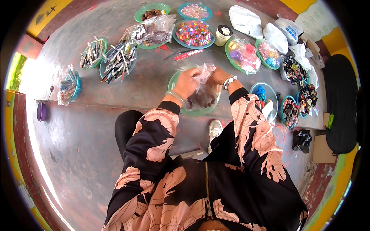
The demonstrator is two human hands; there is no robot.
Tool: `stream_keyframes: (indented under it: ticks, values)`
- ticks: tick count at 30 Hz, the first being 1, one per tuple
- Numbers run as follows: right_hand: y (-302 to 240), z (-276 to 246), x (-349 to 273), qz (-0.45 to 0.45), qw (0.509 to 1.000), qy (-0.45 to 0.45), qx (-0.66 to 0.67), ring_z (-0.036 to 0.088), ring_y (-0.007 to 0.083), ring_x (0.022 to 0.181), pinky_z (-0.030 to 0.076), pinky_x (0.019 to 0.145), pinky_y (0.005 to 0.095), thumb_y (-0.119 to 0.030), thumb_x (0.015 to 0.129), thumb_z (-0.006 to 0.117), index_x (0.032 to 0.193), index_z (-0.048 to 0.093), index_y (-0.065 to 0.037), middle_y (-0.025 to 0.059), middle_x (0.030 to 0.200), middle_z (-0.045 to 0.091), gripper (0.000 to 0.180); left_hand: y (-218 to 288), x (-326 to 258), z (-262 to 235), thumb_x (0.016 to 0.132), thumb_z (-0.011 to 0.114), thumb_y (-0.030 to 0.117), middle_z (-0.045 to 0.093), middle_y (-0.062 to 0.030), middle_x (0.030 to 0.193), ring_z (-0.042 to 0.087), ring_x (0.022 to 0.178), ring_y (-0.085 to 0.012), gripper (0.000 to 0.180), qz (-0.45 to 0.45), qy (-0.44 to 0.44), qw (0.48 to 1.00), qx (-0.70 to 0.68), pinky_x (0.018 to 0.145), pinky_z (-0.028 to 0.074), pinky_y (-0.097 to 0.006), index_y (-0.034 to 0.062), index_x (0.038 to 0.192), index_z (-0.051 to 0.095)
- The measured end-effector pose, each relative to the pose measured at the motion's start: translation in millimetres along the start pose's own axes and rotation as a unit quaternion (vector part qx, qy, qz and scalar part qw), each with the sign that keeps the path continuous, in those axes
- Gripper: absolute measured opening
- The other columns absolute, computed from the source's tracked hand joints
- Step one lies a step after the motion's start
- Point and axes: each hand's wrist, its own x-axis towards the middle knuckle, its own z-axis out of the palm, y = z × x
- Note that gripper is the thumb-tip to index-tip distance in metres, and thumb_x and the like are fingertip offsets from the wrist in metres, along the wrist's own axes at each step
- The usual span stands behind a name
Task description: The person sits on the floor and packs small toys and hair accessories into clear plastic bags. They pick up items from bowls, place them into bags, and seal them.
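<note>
My left hand [186, 82] and my right hand [220, 76] both grip the top of a clear plastic bag [204, 73] over a green bowl [174, 80]. Dark round beads [203, 101] fill the lower part of the bag, which rests in the bowl. A pale green bangle sits on my left wrist, and a beaded bracelet on my right wrist. My sleeves are black with pink leaves.
Several bowls of trinkets ring the concrete floor: pens [117, 61], colourful beads [193, 33], bagged toys [243, 54], dark nuts [151, 13]. A white cup [223, 34], a red pen [188, 54], white bags [245, 20] and a purple cup [41, 111] lie nearby. My white shoe [214, 131] is below the bowl.
</note>
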Motion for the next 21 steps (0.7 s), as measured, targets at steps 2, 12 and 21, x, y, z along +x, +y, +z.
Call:
stream_keyframes:
  ticks: [2, 12, 21]
  values:
    - [-6.4, 0.7, -7.3, 0.005, 0.992, 0.063, 0.113, 0.058, 0.0136, 0.079, 0.046, 0.075, 0.0282, -0.02, 0.065, 0.074, 0.093, 0.063, -0.011, 0.0026, 0.09, 0.065, 0.032, 14.1, 1.8, -5.1, 0.068, 0.053, -0.009, 0.061, -0.0023, 0.084, 0.055, 0.078, -0.0088, 0.025, 0.025, 0.007, 1.0, -0.006, 0.073, 0.044, -0.023, 0.002, 0.089, 0.058]
    - [46.3, -58.1, -37.6, -0.004, 0.966, 0.242, 0.087, 0.06, 0.013, 0.086, 0.046, 0.076, 0.0267, -0.031, 0.068, 0.071, 0.103, 0.062, -0.013, 0.0028, 0.097, 0.064, 0.04, 17.5, 16.5, -36.5, 0.073, 0.055, 0.003, 0.062, -0.006, 0.097, 0.058, 0.09, -0.0169, 0.024, 0.017, 0.157, 0.976, -0.15, 0.082, 0.043, -0.03, 0.0036, 0.097, 0.06]
    - [92.2, -96.6, -105.9, 0.139, 0.872, 0.409, 0.23, 0.059, 0.0215, 0.075, 0.047, 0.063, 0.0361, -0.009, 0.068, 0.072, 0.097, 0.061, 0.003, 0.0086, 0.091, 0.063, 0.033, -123.5, -54.1, -29.0, 0.067, 0.064, 0.021, 0.06, -0.025, 0.096, 0.059, 0.094, -0.0333, 0.032, -0.379, 0.116, 0.88, 0.261, 0.084, 0.046, -0.036, -0.0022, 0.088, 0.06]
